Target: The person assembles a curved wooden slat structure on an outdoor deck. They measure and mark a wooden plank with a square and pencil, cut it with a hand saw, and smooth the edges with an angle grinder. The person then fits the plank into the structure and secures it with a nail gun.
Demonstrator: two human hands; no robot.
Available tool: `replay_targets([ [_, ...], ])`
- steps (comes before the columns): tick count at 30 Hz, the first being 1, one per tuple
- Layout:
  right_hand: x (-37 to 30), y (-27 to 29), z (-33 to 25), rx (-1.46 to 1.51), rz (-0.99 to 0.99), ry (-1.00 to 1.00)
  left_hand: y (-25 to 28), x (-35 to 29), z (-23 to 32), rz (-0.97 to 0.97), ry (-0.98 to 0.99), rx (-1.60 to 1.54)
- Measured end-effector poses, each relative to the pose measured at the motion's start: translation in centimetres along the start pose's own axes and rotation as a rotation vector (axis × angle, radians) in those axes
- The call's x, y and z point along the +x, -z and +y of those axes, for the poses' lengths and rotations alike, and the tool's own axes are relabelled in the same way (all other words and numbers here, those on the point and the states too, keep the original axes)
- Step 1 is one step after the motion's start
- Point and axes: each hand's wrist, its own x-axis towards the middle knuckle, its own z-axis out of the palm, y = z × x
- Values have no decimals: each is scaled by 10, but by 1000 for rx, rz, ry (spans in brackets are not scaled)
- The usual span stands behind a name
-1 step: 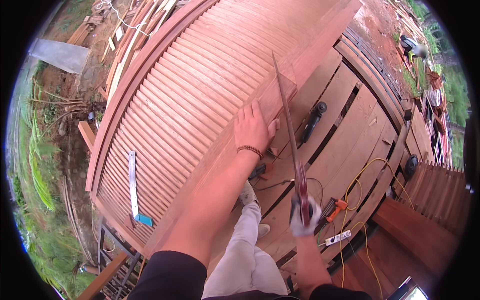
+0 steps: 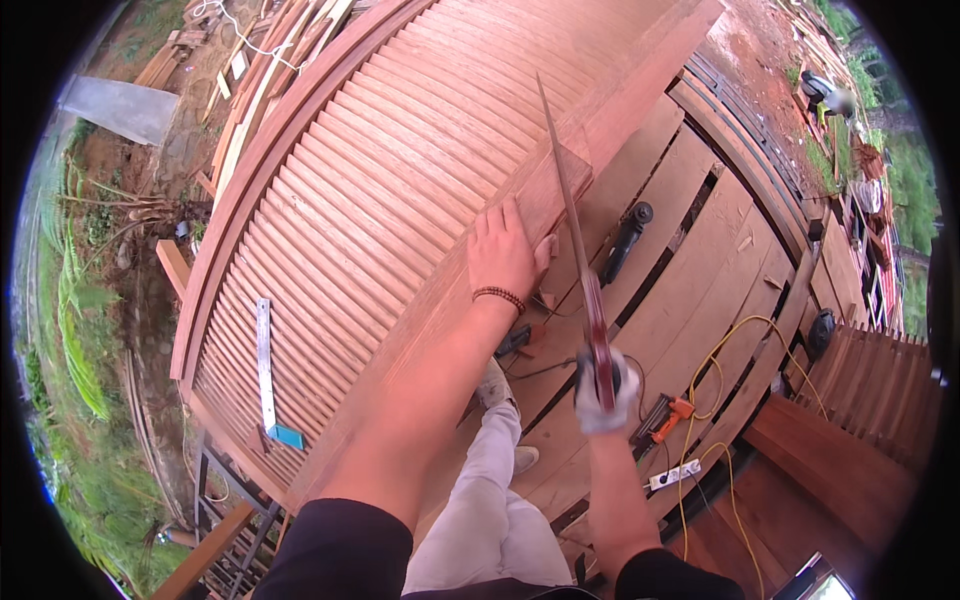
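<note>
A large louvered wooden panel (image 2: 350, 210) of reddish slats in a frame fills the upper left. Along its near right edge, my bare left hand (image 2: 503, 252) lies flat on a wooden board (image 2: 553, 185), thumb over the side, a beaded bracelet on the wrist. My gloved right hand (image 2: 606, 393) is closed around the dark red handle of a handsaw (image 2: 573, 210). Seen nearly edge-on, the narrow blade crosses the board just beyond my left fingers, its tip over the slats. Whether the teeth are in the wood I cannot tell.
A try square (image 2: 265, 365) lies on the slats. On the plank deck (image 2: 690, 270) rest an angle grinder (image 2: 628, 240), an orange nail gun (image 2: 665, 418), a white power strip (image 2: 675, 475) and a yellow hose (image 2: 735, 325). My foot stands beside the panel. A person (image 2: 825, 93) is far right.
My right hand has pushed the handsaw forward, away from me, and its tip reaches farther over the slats. My left hand stays in practically the same place on the board.
</note>
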Motion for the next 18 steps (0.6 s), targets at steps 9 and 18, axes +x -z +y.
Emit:
replay_targets([
  [9,-88,43,-24,135,-9,-198,0,3,-13,32,34,-17],
  [18,65,-29,-27,-135,6,93,-8,12,-2,58,-15,-24],
])
